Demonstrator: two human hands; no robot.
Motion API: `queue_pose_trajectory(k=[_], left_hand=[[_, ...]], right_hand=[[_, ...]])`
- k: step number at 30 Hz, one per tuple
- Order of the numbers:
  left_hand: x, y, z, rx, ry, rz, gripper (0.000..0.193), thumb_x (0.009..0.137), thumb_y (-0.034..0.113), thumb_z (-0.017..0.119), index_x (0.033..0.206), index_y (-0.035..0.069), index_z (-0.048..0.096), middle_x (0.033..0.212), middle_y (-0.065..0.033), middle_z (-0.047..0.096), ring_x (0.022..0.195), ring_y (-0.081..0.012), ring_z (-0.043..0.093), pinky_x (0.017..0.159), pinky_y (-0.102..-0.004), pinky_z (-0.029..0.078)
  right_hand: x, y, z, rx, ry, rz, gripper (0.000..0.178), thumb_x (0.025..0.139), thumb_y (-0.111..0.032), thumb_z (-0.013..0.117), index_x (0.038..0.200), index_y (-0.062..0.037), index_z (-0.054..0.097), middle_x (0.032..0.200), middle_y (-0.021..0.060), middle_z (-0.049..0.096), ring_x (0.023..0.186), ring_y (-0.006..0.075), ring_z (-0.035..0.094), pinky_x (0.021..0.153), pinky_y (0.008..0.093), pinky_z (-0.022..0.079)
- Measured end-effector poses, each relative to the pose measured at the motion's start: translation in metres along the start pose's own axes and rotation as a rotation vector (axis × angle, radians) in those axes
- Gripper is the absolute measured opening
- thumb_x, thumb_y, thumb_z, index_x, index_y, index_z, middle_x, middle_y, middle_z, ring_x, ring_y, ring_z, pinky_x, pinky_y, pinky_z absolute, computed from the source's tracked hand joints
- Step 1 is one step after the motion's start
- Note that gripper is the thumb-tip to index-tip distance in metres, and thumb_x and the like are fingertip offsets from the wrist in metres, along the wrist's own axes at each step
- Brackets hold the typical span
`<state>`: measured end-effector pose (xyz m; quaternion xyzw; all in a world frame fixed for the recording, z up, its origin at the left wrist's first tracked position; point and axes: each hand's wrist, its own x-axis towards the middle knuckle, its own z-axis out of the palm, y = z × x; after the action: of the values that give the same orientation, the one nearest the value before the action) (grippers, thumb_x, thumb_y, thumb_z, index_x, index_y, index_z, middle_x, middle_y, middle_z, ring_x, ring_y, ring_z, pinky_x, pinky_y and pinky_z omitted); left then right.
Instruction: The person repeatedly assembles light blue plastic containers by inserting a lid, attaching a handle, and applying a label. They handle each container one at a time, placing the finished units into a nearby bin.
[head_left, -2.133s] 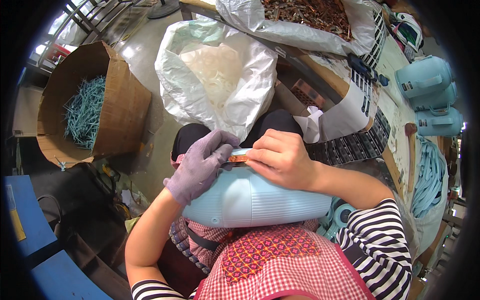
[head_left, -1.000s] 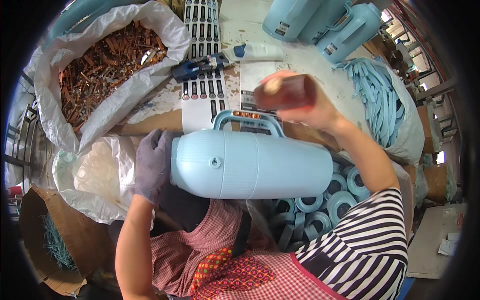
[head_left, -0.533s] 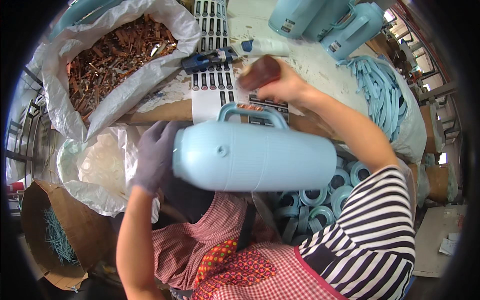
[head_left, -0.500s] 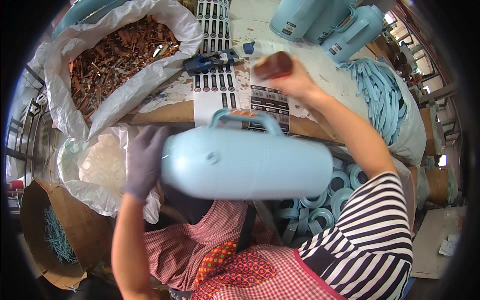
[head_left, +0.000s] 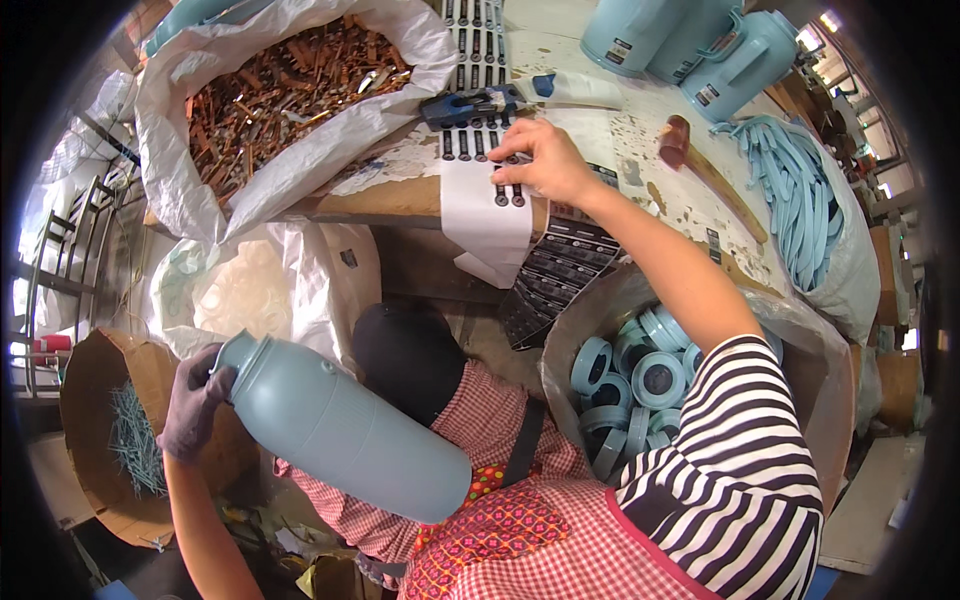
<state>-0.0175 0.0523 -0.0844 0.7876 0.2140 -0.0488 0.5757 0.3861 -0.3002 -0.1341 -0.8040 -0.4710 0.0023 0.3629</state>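
Note:
My left hand (head_left: 192,400), in a grey glove, grips the narrow neck end of a light-blue thermos jug body (head_left: 350,425). The jug lies tilted across my lap, its wide end toward my right; its handle is hidden. My bare right hand (head_left: 545,165) is at the table's near edge, thumb and fingers pinching at a small black sticker (head_left: 502,190) on a white sticker sheet (head_left: 485,225). The sheet hangs over the edge. To the right of that hand lies a mallet with a reddish-brown head (head_left: 675,142) and wooden handle.
A white sack (head_left: 165,140) of copper-coloured scraps stands at the back left. Blue jugs (head_left: 725,75) are at the back right, near a bundle of blue strips (head_left: 790,200). A bag of blue rings (head_left: 660,380) sits below the table; a dark label sheet (head_left: 560,275) hangs beside it.
My right hand has let go of the mallet, now on the table, and moved left to the stickers. The jug has come down toward my lap and turned, its handle out of sight.

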Motion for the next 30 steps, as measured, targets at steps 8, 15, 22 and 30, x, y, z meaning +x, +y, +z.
queue_pose_trajectory(k=[8, 15, 22, 30], left_hand=[[0.042, -0.059, 0.022, -0.133, 0.115, -0.302, 0.045, 0.092, 0.037, 0.064, 0.112, -0.002, 0.070, 0.083, -0.0002, 0.064, 0.070, -0.0093, 0.053, 0.063, -0.0267, 0.043], [-0.014, -0.066, 0.076, -0.149, 0.812, 0.040, 0.039, 0.093, 0.022, 0.069, 0.120, -0.005, 0.060, 0.108, -0.0092, 0.064, 0.096, -0.0152, 0.058, 0.089, -0.0287, 0.047], [-0.040, -0.083, 0.146, -0.343, 0.744, 0.247, 0.053, 0.100, 0.030, 0.061, 0.143, 0.001, 0.051, 0.155, -0.0226, 0.034, 0.143, -0.0297, 0.035, 0.116, -0.0401, 0.029], [-0.042, -0.080, 0.144, -0.303, 0.737, 0.256, 0.050, 0.099, 0.029, 0.061, 0.141, 0.002, 0.053, 0.156, -0.0234, 0.033, 0.144, -0.0306, 0.034, 0.116, -0.0407, 0.029]], right_hand=[[0.001, -0.018, 0.003, -0.048, 0.045, 0.139, 0.019, 0.073, -0.011, 0.084, 0.086, 0.0012, 0.076, 0.077, 0.0084, 0.071, 0.072, 0.0149, 0.067, 0.069, 0.0296, 0.053], [-0.051, -0.124, 0.039, -0.382, 0.179, -0.069, 0.007, 0.079, -0.011, 0.074, 0.080, -0.0045, 0.071, 0.114, 0.0197, 0.070, 0.108, 0.0363, 0.062, 0.093, 0.0435, 0.049], [-0.103, -0.235, 0.169, 1.157, -0.298, 0.339, 0.011, 0.086, -0.014, 0.075, 0.087, -0.0034, 0.073, 0.157, 0.0331, 0.026, 0.150, 0.0319, 0.022, 0.119, 0.0421, 0.017], [-0.099, -0.239, 0.186, 0.933, -0.286, 0.303, 0.014, 0.084, -0.016, 0.076, 0.083, -0.0030, 0.074, 0.151, 0.0358, 0.036, 0.148, 0.0347, 0.027, 0.117, 0.0422, 0.022]])
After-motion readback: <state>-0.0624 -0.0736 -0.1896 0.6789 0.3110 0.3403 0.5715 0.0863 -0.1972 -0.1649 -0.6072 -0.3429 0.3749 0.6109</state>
